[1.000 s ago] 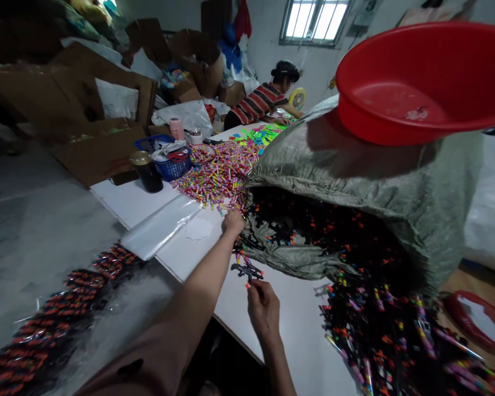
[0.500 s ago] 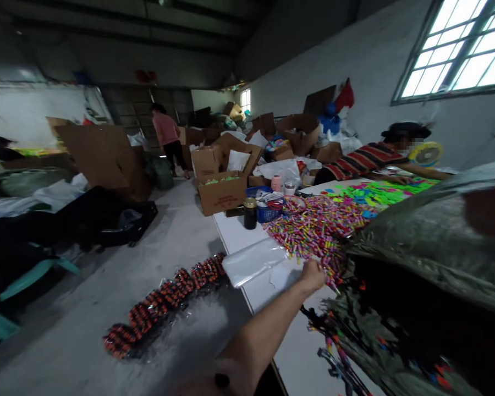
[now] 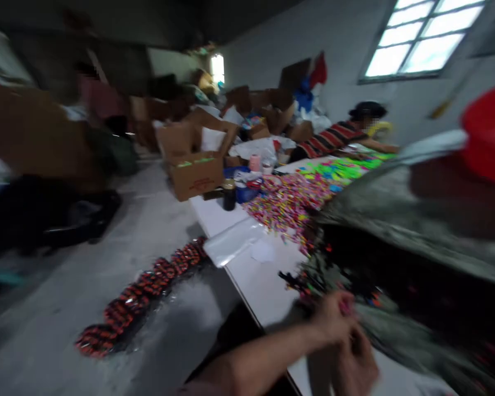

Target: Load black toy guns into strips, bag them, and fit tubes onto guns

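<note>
Low at the right, my left hand [image 3: 335, 319] has its fingers closed around a small pink piece [image 3: 346, 303]. Just below and touching it is my right hand [image 3: 357, 363], fingers curled; motion blur hides what it may hold. Beside both hands lie black and coloured pieces [image 3: 301, 283] at the mouth of a large grey-green sack [image 3: 429, 209]. Farther up the white table [image 3: 247, 283] spreads a heap of small pink and yellow pieces [image 3: 289, 201]. Clear plastic bags [image 3: 235, 241] lie flat at the table's left edge.
A dark jar [image 3: 229, 195] and a blue basket [image 3: 247, 192] stand near a cardboard box [image 3: 196, 176]. A bundle of orange-black packs [image 3: 142, 297] lies left of the table. A person in stripes [image 3: 330, 138] leans over green pieces; another person stands at the left.
My left hand has moved from the edge of the pink heap down and right to the sack's mouth. My right hand has come into view beside it. The camera view has shifted.
</note>
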Motion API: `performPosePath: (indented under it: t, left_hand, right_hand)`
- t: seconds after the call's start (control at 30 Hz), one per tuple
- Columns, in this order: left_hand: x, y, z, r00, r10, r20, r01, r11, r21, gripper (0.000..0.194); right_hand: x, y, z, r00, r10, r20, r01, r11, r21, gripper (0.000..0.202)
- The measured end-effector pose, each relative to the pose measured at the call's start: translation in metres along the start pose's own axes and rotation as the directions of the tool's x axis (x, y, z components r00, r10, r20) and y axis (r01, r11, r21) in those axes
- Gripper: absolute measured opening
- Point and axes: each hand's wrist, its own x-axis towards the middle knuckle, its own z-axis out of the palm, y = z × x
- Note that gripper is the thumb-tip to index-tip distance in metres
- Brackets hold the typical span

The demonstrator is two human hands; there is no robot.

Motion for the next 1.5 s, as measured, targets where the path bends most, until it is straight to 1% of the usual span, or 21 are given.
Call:
performPosePath:
  t: [0.03,0.1,0.13,0.2,0.33,0.37,0.43,0.5,0.6,0.7,0.83,0.93,1.0,1.07,1.1,1.17,1.23,1.27,1.37,1.43,1.5]
  left_hand:
    - [0.0,0.0,-0.003,0.999,-0.001,0.039,0.003,0.999,-0.039,0.042]
    - [0.003,-0.009,-0.008,0.993,-0.041,0.114,0.055,0.991,-0.122,0.054]
    - [0.006,-0.016,-0.011,0.989,-0.068,0.133,0.089,0.983,-0.16,0.051]
    - [0.011,-0.032,-0.02,0.984,-0.108,0.141,0.138,0.965,-0.224,0.042]
    - [0.021,-0.044,-0.045,0.981,-0.193,-0.03,0.168,0.912,-0.373,0.04]
    - [0.021,-0.043,-0.051,0.972,-0.227,-0.058,0.189,0.904,-0.383,0.044]
    - [0.016,-0.042,-0.056,0.956,-0.292,-0.036,0.265,0.907,-0.328,0.056]
    - [0.005,-0.044,-0.056,0.934,-0.355,0.046,0.355,0.902,-0.245,0.069]
    - [-0.014,-0.053,-0.048,0.878,-0.421,0.227,0.469,0.852,-0.232,0.073]
    - [-0.021,-0.057,-0.042,0.85,-0.397,0.346,0.497,0.821,-0.28,0.051]
    - [-0.004,-0.05,-0.042,0.879,-0.394,0.269,0.47,0.813,-0.344,0.031]
    - [0.007,-0.047,-0.043,0.867,-0.442,0.23,0.497,0.797,-0.343,0.026]
    - [0.009,-0.049,-0.043,0.865,-0.449,0.224,0.501,0.805,-0.32,0.027]
    - [0.008,-0.051,-0.041,0.879,-0.435,0.194,0.475,0.824,-0.309,0.031]
    - [0.007,-0.051,-0.04,0.893,-0.418,0.166,0.449,0.836,-0.315,0.033]
    - [0.004,-0.052,-0.037,0.931,-0.348,0.11,0.364,0.862,-0.353,0.036]
    - [0.0,-0.052,-0.031,0.966,-0.245,0.088,0.26,0.889,-0.378,0.038]
    - [-0.003,-0.053,-0.027,0.976,-0.196,0.094,0.217,0.906,-0.365,0.037]
    - [-0.015,-0.056,-0.015,0.973,-0.146,0.177,0.186,0.955,-0.231,0.034]
    - [-0.022,-0.058,-0.01,0.959,-0.166,0.23,0.208,0.964,-0.168,0.038]
    - [-0.025,-0.059,-0.011,0.946,-0.189,0.263,0.234,0.961,-0.151,0.042]
  right_hand:
    - [-0.007,-0.01,0.001,0.999,-0.016,-0.04,0.018,0.999,0.047,0.028]
    - [-0.017,-0.023,0.009,0.988,-0.153,0.002,0.152,0.984,0.092,0.032]
    - [-0.018,-0.026,0.013,0.966,-0.242,0.086,0.237,0.969,0.07,0.034]
    - [-0.014,-0.027,0.016,0.93,-0.315,0.187,0.325,0.945,-0.023,0.031]
    - [0.027,-0.03,-0.003,0.779,-0.338,0.528,0.534,0.799,-0.276,0.021]
    - [0.045,-0.032,-0.008,0.788,-0.31,0.532,0.538,0.767,-0.349,0.022]
    - [0.085,-0.037,-0.013,0.856,-0.243,0.457,0.477,0.715,-0.512,0.028]
    - [0.122,-0.041,-0.009,0.898,-0.175,0.404,0.416,0.64,-0.646,0.038]
    - [0.151,-0.042,0.002,0.904,-0.113,0.413,0.403,0.551,-0.731,0.044]
    - [0.142,-0.035,-0.003,0.878,-0.102,0.467,0.452,0.5,-0.739,0.034]
    - [0.097,-0.013,-0.039,0.821,-0.224,0.525,0.564,0.462,-0.684,0.035]
    - [0.065,0.003,-0.065,0.678,-0.446,0.584,0.735,0.447,-0.511,0.035]
    - [0.053,0.009,-0.072,0.582,-0.541,0.607,0.81,0.451,-0.375,0.034]
    - [0.047,0.01,-0.07,0.552,-0.583,0.596,0.818,0.515,-0.255,0.031]
    - [0.046,0.01,-0.067,0.578,-0.588,0.566,0.788,0.582,-0.2,0.03]
    - [0.04,0.007,-0.058,0.713,-0.546,0.439,0.636,0.767,-0.079,0.03]
    - [0.029,0.005,-0.047,0.862,-0.389,0.324,0.389,0.919,0.07,0.039]
    - [0.021,0.005,-0.042,0.906,-0.292,0.307,0.262,0.955,0.138,0.044]
    - [-0.003,0.005,-0.033,0.955,-0.062,0.29,-0.002,0.977,0.215,0.039]
    - [-0.011,0.005,-0.036,0.988,0.06,0.142,-0.088,0.976,0.201,0.037]
    - [-0.014,0.003,-0.045,0.991,0.137,-0.005,-0.134,0.976,0.169,0.042]
